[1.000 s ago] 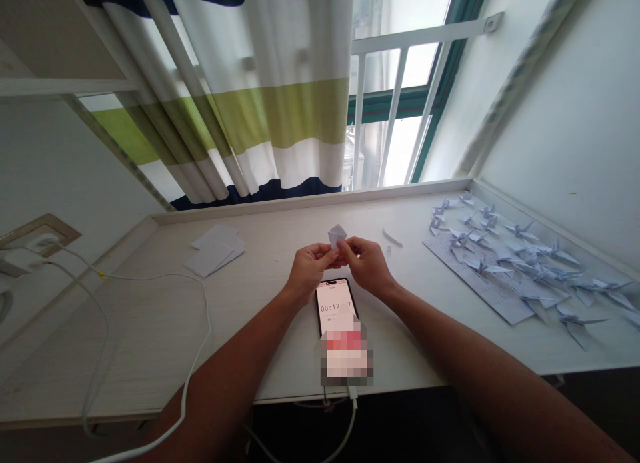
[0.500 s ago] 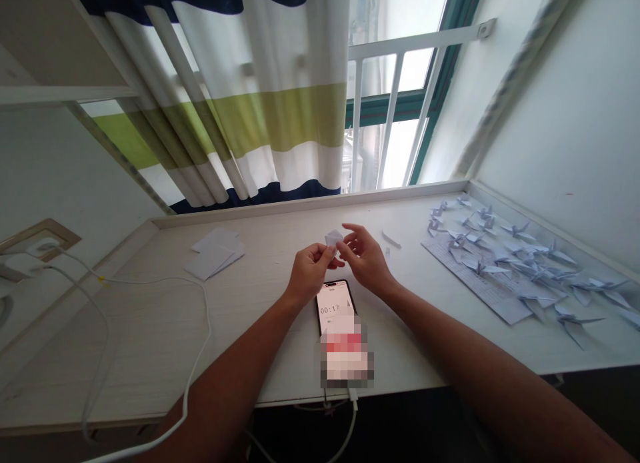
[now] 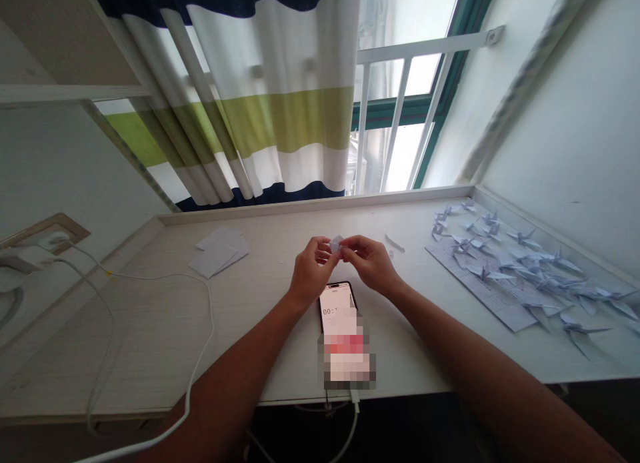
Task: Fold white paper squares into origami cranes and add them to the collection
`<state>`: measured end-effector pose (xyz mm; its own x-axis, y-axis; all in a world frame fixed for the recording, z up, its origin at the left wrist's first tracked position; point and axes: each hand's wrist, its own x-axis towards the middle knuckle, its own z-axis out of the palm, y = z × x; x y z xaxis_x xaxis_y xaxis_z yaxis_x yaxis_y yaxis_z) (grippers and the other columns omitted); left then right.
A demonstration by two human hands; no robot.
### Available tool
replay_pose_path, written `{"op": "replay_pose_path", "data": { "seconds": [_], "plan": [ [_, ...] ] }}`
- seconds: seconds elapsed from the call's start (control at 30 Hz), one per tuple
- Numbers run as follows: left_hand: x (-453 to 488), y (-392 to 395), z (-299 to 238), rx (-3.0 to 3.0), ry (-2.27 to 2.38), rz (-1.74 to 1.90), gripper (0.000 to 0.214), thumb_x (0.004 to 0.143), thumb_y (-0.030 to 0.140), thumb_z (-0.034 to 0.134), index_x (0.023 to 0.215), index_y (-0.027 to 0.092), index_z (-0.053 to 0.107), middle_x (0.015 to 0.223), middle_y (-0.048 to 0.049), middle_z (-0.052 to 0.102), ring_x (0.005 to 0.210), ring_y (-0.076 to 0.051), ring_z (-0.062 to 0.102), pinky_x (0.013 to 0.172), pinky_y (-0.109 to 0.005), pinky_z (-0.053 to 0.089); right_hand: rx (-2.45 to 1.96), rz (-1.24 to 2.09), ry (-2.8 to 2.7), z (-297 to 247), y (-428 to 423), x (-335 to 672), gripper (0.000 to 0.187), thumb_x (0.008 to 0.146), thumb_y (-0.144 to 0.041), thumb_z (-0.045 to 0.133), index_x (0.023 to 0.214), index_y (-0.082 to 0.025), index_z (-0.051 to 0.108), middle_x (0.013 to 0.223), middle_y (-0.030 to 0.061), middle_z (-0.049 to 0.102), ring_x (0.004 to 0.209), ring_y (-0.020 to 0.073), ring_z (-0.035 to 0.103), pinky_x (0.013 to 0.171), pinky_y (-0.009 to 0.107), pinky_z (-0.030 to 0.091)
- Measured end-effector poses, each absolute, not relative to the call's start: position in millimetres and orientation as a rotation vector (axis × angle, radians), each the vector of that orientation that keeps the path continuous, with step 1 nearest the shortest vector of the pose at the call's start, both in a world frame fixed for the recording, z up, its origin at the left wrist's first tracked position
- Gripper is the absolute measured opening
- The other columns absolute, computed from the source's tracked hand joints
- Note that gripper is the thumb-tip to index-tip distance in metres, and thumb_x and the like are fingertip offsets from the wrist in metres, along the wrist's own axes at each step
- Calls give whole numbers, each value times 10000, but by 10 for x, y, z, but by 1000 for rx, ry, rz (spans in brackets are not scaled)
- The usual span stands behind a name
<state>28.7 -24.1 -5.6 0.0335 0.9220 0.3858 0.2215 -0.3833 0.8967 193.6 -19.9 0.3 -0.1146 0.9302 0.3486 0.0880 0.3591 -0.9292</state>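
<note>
"What's different from half a second ago?"

"The right hand [image 3: 371,264] had its fingers spread, clear of the paper. Now they've closed in, so it pinches the folded paper [image 3: 337,244] together with the left hand [image 3: 314,269]."

"And the paper itself?"

"It's a small, white, pointed piece, mostly hidden between the fingertips, held up just above the phone [image 3: 336,301] without touching it."

"What's nearby?"

"Off to the right, paper cranes [image 3: 520,269] lie on and around a printed sheet [image 3: 475,286]. Off to the left is a small stack of white paper rectangles [image 3: 219,251]."
</note>
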Motion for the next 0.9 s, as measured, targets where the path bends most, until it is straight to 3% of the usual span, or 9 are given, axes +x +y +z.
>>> {"op": "replay_pose_path", "data": {
  "seconds": [0.1,0.33,0.47,0.6,0.7,0.9],
  "plan": [
    [283,-267,-14,1825,1163,1393,382,857,376,741,1193,228,637,951,-44,742,771,-168,730,709,-286,588,-945,983,-1530,19,-206,1947,328,838,-486,744,937,-175,713,889,90,758,819,226,720,787,402,602],
    [281,-296,-12,1856,1115,1392,295,932,341,637,1199,221,672,920,-50,774,813,-190,758,750,-301,601,-995,1003,-1493,77,-231,1949,354,786,-508,790,782,-183,649,761,56,730,723,206,713,704,361,593],
    [269,-282,-28,1815,1103,1394,260,958,319,574,1166,220,694,966,-54,781,837,-192,765,760,-302,595,-974,1025,-1470,89,-235,1938,315,786,-465,795,836,-180,672,786,56,737,747,216,729,713,365,598],
    [264,-271,-27,1711,1150,1402,208,927,332,610,1081,202,664,813,-32,766,742,-182,746,647,-258,546,-948,1029,-1512,88,-230,1938,267,821,-419,756,929,-178,718,853,68,754,787,212,725,768,377,595],
    [265,-268,-18,1595,1175,1410,197,881,367,672,952,192,614,705,-21,732,650,-174,711,568,-238,498,-956,1010,-1565,84,-224,1948,249,828,-421,742,877,-178,712,856,67,745,798,208,705,760,367,585],
    [287,-269,34,1361,1145,1457,283,819,399,740,874,173,578,691,-40,727,592,-174,695,587,-280,551,-1012,970,-1507,58,-208,1955,336,770,-463,799,739,-200,591,759,34,693,725,195,672,705,361,576]
  ]
}}
